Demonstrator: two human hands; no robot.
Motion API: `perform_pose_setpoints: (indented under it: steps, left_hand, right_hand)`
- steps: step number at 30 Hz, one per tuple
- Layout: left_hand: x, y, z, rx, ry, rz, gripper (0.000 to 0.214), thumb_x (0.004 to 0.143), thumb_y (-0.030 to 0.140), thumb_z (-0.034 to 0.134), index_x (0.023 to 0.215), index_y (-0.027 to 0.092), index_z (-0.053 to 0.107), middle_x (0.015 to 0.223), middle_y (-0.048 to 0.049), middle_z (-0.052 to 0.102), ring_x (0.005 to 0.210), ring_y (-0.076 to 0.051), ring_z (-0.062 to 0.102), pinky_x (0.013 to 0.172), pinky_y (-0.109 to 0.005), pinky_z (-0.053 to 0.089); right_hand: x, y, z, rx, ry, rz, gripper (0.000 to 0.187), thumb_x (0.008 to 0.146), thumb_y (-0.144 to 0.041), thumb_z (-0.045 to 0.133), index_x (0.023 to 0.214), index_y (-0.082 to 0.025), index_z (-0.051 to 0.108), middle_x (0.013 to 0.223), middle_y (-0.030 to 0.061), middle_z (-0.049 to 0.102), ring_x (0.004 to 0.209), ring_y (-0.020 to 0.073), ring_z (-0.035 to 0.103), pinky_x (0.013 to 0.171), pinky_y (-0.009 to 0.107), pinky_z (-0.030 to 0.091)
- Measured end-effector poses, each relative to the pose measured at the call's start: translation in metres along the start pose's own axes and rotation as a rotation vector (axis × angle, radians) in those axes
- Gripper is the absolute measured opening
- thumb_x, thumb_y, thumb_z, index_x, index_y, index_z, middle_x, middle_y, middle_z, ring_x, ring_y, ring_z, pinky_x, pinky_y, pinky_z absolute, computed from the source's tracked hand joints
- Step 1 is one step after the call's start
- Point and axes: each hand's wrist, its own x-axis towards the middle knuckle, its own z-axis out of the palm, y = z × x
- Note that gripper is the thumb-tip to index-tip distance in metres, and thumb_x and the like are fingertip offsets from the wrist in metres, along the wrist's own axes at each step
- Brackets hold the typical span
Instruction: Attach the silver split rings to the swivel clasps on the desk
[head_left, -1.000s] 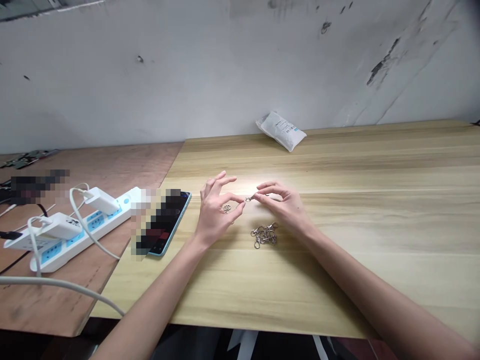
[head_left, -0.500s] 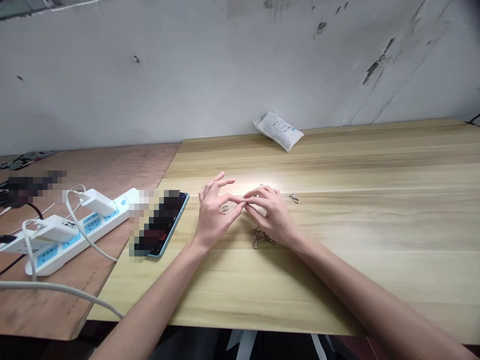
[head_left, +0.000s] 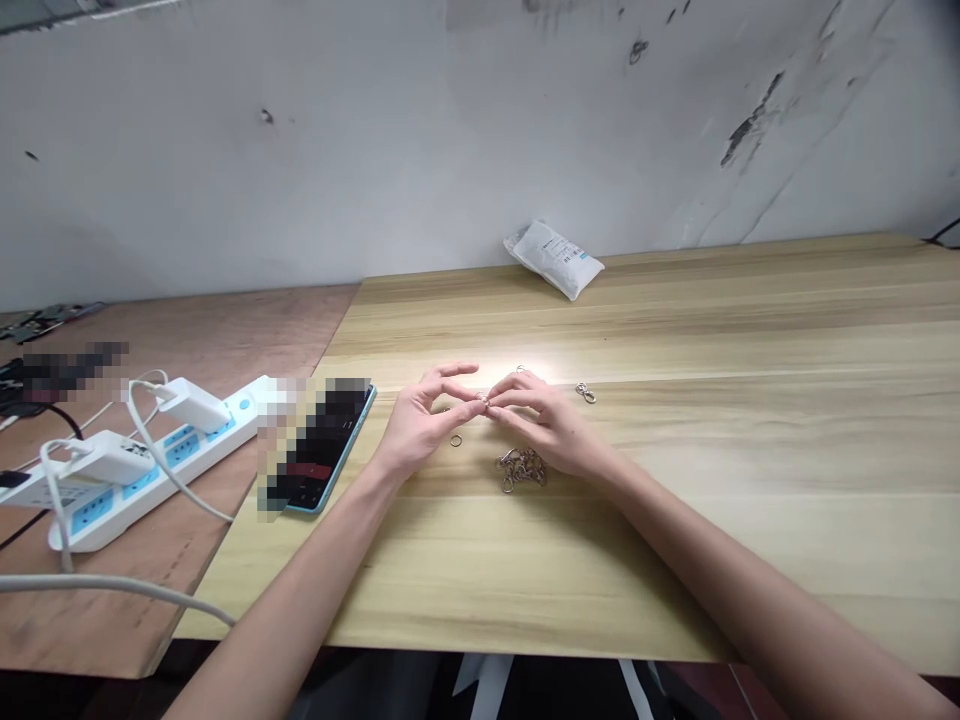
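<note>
My left hand [head_left: 422, 420] and my right hand [head_left: 541, 420] meet fingertip to fingertip above the light wooden table [head_left: 675, 480]. Both pinch a tiny metal piece between them, too small to name. A small metal ring [head_left: 456, 440] lies on the table just under my left fingers. A little heap of metal clasps [head_left: 520, 467] sits beside my right wrist. One loose clasp [head_left: 586, 392] lies to the right of my right hand.
A phone [head_left: 322, 450] lies left of my left hand. A white power strip [head_left: 142, 460] with plugged chargers and cables rests on the darker board at the left. A white plastic packet [head_left: 553, 259] leans by the wall at the back.
My hands have come together, fingertips now touching. A ring that was by my left palm now lies on the table. One clasp appeared to the right of my right hand.
</note>
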Motion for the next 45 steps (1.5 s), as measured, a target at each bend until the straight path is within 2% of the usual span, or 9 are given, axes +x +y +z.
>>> perform_pose_setpoints:
  steps: [8, 16, 21, 25, 28, 32, 35, 38, 45]
  left_hand:
    - [-0.001, 0.019, -0.004, 0.508, 0.041, 0.294, 0.005, 0.084, 0.024, 0.069, 0.079, 0.024, 0.069, 0.118, -0.0028, 0.066, 0.128, -0.025, 0.047, 0.108, -0.051, 0.034]
    - [-0.003, 0.017, -0.003, 0.701, -0.032, 0.328, 0.008, 0.087, 0.025, 0.065, 0.079, 0.024, 0.069, 0.121, -0.0025, 0.064, 0.130, -0.026, 0.044, 0.107, -0.048, 0.030]
    - [0.001, 0.008, -0.022, 0.783, -0.017, 0.228, 0.008, 0.084, 0.032, 0.068, 0.088, 0.025, 0.071, 0.124, -0.0039, 0.061, 0.124, -0.026, 0.047, 0.102, -0.044, 0.034]
    - [0.004, 0.002, -0.042, 0.832, -0.106, 0.015, 0.016, 0.088, 0.035, 0.062, 0.084, 0.023, 0.072, 0.095, -0.0037, 0.068, 0.099, -0.024, 0.056, 0.096, -0.046, 0.034]
    - [0.003, -0.001, -0.046, 0.816, -0.247, -0.012, 0.020, 0.088, 0.040, 0.061, 0.084, 0.024, 0.073, 0.085, -0.0017, 0.068, 0.089, -0.021, 0.057, 0.094, -0.044, 0.033]
    - [0.003, -0.006, -0.040, 0.801, -0.268, 0.042, 0.015, 0.086, 0.037, 0.064, 0.086, 0.026, 0.073, 0.085, -0.0005, 0.069, 0.090, -0.020, 0.058, 0.095, -0.043, 0.031]
    - [0.003, -0.007, -0.035, 0.774, -0.267, 0.035, 0.013, 0.087, 0.035, 0.063, 0.084, 0.026, 0.072, 0.084, -0.0001, 0.069, 0.090, -0.020, 0.058, 0.093, -0.042, 0.032]
    - [0.003, -0.005, -0.031, 0.718, -0.259, -0.003, 0.010, 0.084, 0.031, 0.065, 0.080, 0.023, 0.069, 0.084, 0.0005, 0.068, 0.089, -0.020, 0.059, 0.091, -0.040, 0.034]
    - [0.002, 0.004, -0.022, 0.652, -0.265, -0.029, 0.009, 0.083, 0.023, 0.063, 0.074, 0.020, 0.062, 0.080, 0.0010, 0.066, 0.085, -0.019, 0.058, 0.092, -0.041, 0.034]
  right_hand:
    - [0.000, -0.002, -0.017, 0.201, -0.134, 0.214, 0.035, 0.093, -0.046, 0.052, 0.081, -0.020, 0.071, 0.086, 0.0049, 0.064, 0.080, 0.0182, 0.058, 0.076, 0.034, 0.046]
    - [0.000, -0.002, -0.023, 0.225, -0.230, 0.252, 0.037, 0.093, -0.048, 0.051, 0.084, -0.018, 0.071, 0.089, 0.0061, 0.067, 0.085, 0.0191, 0.059, 0.076, 0.031, 0.045]
    - [0.000, 0.006, -0.018, 0.013, -0.078, 0.309, 0.033, 0.093, -0.043, 0.051, 0.081, -0.018, 0.069, 0.082, 0.0055, 0.066, 0.076, 0.0176, 0.057, 0.068, 0.029, 0.041]
    - [-0.001, 0.025, -0.016, -0.313, 0.008, 0.256, 0.036, 0.096, -0.035, 0.045, 0.069, -0.019, 0.062, 0.067, 0.0036, 0.059, 0.062, 0.0152, 0.049, 0.063, 0.030, 0.034]
    - [-0.002, 0.032, -0.018, -0.416, -0.039, 0.239, 0.035, 0.097, -0.029, 0.040, 0.073, -0.018, 0.063, 0.071, 0.0043, 0.060, 0.065, 0.0155, 0.050, 0.066, 0.030, 0.033]
    - [-0.002, 0.020, -0.029, -0.366, -0.141, 0.220, 0.023, 0.092, -0.029, 0.050, 0.097, -0.019, 0.069, 0.076, 0.0043, 0.062, 0.067, 0.0152, 0.051, 0.063, 0.028, 0.033]
    - [-0.003, 0.004, -0.040, -0.198, -0.387, 0.247, 0.017, 0.085, -0.031, 0.059, 0.088, -0.019, 0.070, 0.069, 0.0012, 0.059, 0.063, 0.0131, 0.050, 0.058, 0.025, 0.034]
    - [-0.005, -0.005, -0.047, -0.167, -0.517, 0.301, 0.013, 0.080, -0.028, 0.061, 0.084, -0.019, 0.071, 0.064, -0.0009, 0.055, 0.058, 0.0115, 0.047, 0.054, 0.024, 0.033]
    - [-0.006, -0.006, -0.045, -0.295, -0.536, 0.371, 0.010, 0.071, -0.015, 0.058, 0.069, -0.020, 0.066, 0.066, -0.0013, 0.059, 0.059, 0.0107, 0.049, 0.052, 0.024, 0.032]
